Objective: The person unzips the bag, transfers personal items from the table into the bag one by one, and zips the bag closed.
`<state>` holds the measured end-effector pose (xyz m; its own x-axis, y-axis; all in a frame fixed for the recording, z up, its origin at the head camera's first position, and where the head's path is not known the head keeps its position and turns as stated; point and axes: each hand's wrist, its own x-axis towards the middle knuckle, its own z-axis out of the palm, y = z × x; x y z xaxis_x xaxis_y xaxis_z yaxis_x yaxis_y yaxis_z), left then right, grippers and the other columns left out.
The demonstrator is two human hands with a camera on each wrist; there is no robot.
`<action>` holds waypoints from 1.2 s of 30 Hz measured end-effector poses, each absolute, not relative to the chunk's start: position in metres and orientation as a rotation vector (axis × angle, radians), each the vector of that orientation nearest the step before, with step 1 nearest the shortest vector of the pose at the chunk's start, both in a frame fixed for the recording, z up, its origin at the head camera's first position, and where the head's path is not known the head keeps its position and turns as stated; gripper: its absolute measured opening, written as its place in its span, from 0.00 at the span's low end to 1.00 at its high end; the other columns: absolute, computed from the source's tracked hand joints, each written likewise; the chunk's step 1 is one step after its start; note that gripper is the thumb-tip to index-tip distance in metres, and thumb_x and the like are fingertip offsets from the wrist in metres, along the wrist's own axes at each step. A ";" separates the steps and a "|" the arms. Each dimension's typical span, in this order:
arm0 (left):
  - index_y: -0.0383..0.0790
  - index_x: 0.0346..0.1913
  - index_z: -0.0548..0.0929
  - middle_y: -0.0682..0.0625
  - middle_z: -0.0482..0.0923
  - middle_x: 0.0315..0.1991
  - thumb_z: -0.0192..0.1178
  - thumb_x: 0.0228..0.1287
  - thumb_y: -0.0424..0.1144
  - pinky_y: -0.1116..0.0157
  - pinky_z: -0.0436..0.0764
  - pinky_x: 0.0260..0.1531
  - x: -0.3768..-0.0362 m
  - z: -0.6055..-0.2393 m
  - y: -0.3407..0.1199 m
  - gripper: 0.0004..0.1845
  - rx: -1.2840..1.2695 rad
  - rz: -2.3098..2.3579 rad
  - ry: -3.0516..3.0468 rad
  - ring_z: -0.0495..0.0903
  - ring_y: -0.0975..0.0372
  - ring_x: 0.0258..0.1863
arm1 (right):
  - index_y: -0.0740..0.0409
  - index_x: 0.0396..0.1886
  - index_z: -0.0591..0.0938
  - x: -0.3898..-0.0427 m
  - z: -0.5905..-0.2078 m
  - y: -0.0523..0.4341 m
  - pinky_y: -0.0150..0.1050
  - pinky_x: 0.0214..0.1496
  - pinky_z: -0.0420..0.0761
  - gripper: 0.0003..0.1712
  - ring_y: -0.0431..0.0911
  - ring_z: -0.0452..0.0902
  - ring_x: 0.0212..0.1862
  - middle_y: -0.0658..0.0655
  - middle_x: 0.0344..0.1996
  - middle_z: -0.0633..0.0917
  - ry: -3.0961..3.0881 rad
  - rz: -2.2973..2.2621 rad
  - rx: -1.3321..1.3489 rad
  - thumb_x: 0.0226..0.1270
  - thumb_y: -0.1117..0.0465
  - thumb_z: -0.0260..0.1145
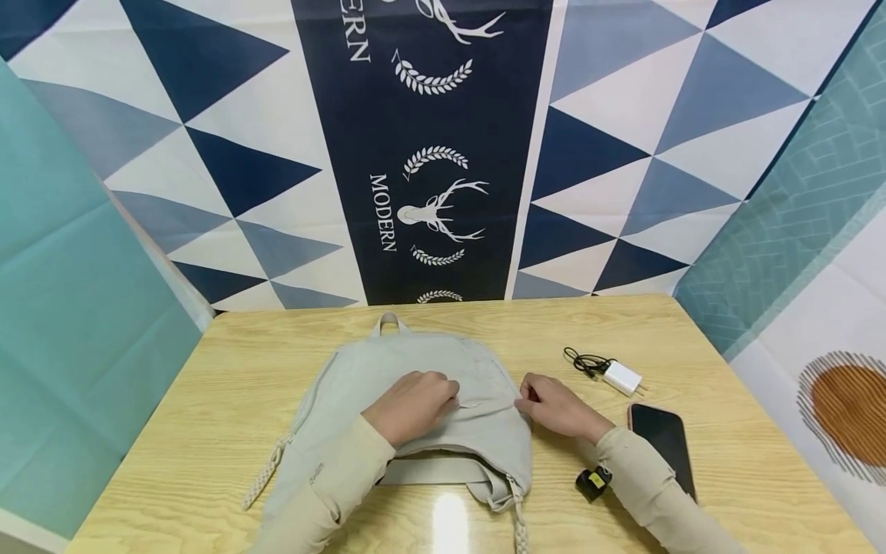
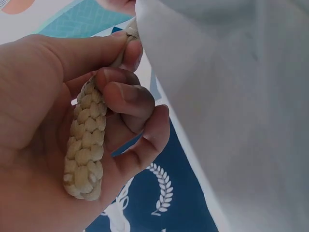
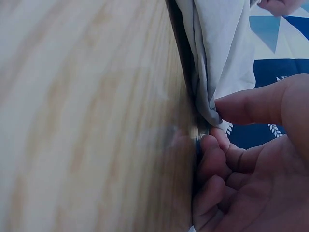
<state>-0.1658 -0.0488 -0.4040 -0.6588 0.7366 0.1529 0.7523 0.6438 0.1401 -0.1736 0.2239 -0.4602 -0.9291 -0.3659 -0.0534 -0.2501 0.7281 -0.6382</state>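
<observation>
A light grey fabric bag (image 1: 415, 362) lies flat on the wooden table (image 1: 208, 385). My left hand (image 1: 415, 404) rests on the bag's middle. In the left wrist view its fingers (image 2: 125, 96) curl round a beige braided cord (image 2: 87, 145) next to the grey fabric (image 2: 231, 96). My right hand (image 1: 536, 400) is at the bag's right edge. In the right wrist view its thumb and fingers (image 3: 217, 125) pinch the fabric edge (image 3: 217, 58) close to the tabletop.
A white charger (image 1: 621, 377) with a black cable (image 1: 584, 360) lies to the right of the bag. A dark phone (image 1: 664, 442) and a small black object (image 1: 593, 482) sit by my right forearm. Another braided cord (image 1: 263, 477) trails off the bag's left.
</observation>
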 end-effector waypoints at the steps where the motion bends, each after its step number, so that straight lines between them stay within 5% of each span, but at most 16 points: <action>1: 0.46 0.29 0.83 0.55 0.77 0.23 0.61 0.71 0.37 0.67 0.76 0.27 -0.164 -0.403 -0.052 0.10 -1.251 -0.282 -2.777 0.73 0.67 0.21 | 0.56 0.30 0.73 -0.174 -0.460 0.224 0.36 0.30 0.67 0.09 0.43 0.66 0.26 0.51 0.24 0.72 2.757 -0.978 -0.492 0.71 0.61 0.61; 21: 0.44 0.32 0.83 0.54 0.77 0.24 0.64 0.69 0.37 0.66 0.78 0.26 -0.130 -0.410 -0.121 0.05 -1.126 -0.260 -2.774 0.79 0.64 0.23 | 0.56 0.30 0.72 -0.177 -0.461 0.222 0.36 0.30 0.66 0.10 0.43 0.65 0.25 0.51 0.23 0.71 2.753 -0.970 -0.517 0.71 0.61 0.61; 29: 0.46 0.31 0.82 0.57 0.73 0.22 0.64 0.68 0.37 0.72 0.70 0.22 -0.117 -0.409 -0.144 0.06 -1.055 -0.347 -2.790 0.67 0.72 0.17 | 0.56 0.29 0.71 -0.177 -0.460 0.225 0.36 0.29 0.65 0.11 0.43 0.65 0.25 0.52 0.23 0.70 2.750 -0.978 -0.515 0.72 0.60 0.61; 36: 0.48 0.31 0.80 0.59 0.73 0.22 0.63 0.69 0.38 0.71 0.72 0.23 -0.105 -0.411 -0.165 0.07 -0.988 -0.400 -2.802 0.68 0.73 0.19 | 0.56 0.30 0.72 -0.176 -0.460 0.224 0.36 0.29 0.65 0.10 0.43 0.65 0.26 0.51 0.23 0.71 2.751 -0.972 -0.512 0.72 0.61 0.61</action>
<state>-0.1048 -0.1651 -0.4115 -0.7738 0.5936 0.2211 0.6317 0.7486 0.2013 -0.1759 0.2236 -0.4597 -0.9247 -0.3770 -0.0529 -0.2602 0.7273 -0.6351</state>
